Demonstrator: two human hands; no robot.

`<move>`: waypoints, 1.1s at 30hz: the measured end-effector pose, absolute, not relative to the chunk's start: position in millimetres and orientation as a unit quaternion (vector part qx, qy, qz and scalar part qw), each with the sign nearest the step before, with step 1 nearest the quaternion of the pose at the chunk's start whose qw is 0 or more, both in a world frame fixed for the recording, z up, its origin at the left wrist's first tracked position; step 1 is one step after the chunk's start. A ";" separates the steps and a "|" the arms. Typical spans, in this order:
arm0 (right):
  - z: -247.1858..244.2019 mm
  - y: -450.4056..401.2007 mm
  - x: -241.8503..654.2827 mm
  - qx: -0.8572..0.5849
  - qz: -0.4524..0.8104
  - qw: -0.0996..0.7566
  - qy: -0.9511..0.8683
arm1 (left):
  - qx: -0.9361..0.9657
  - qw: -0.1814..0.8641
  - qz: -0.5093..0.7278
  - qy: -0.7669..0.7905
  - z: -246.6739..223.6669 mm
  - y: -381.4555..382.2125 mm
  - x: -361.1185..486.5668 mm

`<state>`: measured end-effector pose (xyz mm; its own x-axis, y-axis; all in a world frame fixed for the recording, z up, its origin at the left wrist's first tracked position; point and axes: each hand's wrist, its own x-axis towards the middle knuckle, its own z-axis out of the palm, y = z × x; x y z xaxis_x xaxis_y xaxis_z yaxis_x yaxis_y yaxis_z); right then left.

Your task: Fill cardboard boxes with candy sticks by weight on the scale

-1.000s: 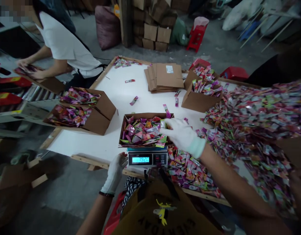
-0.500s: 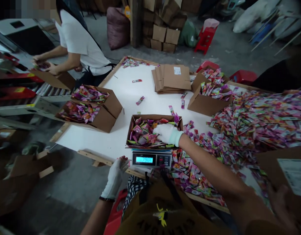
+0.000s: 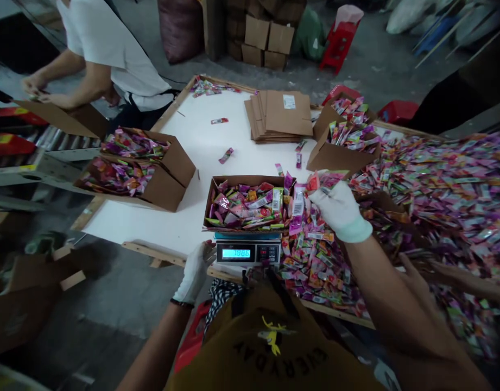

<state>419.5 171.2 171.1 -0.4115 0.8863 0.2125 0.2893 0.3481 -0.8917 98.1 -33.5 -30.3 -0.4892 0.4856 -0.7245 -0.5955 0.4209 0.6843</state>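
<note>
In the head view an open carton point(image 3: 209, 209) full of small colourful candy packets point(image 3: 250, 205) sits on a digital scale point(image 3: 268, 253) with a lit blue display. Just right of this carton, above loose packets, my right hand point(image 3: 341, 209) in a white glove pinches a few candy packets point(image 3: 315, 182) between its fingers. My left hand point(image 3: 195, 273), gloved too with bare fingertips showing, is at the table's front edge, left of the scale. Its fingers are stretched out and hold nothing.
A large heap of packets point(image 3: 449, 190) covers the table's right side, where another person's hand point(image 3: 416, 279) is by a dark carton point(image 3: 390, 203). Filled cartons point(image 3: 172, 176) stand left; flattened cartons point(image 3: 288, 114) lie at the back. A co-worker point(image 3: 107, 60) handles a box at far left.
My right hand has left the carton on the scale and moved right, now with packets in its fingers. The display digits differ. At right, the labelled carton has shifted onto the heap.
</note>
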 end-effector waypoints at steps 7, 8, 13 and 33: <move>181.3 163.2 421.3 -0.385 0.382 0.322 -0.776 | -0.027 0.516 0.535 0.669 -31.5 -30.2 99.4; 181.8 163.3 417.4 -0.379 0.381 0.321 -0.780 | -0.027 0.516 0.534 0.670 -31.8 -30.4 99.3; 181.7 163.9 401.6 -0.353 0.418 0.308 -0.778 | -0.026 0.510 0.533 0.674 -31.9 -30.3 97.8; 167.3 135.5 493.8 -0.480 0.230 -0.040 -0.846 | -0.011 0.511 0.538 0.670 -40.3 -26.8 72.1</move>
<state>493.8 135.5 167.3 -0.5364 0.7932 -0.2884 0.8298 0.4333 -0.3517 72.1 -26.8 -40.3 -0.4777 0.5352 -0.6966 -0.5649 0.4202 0.7102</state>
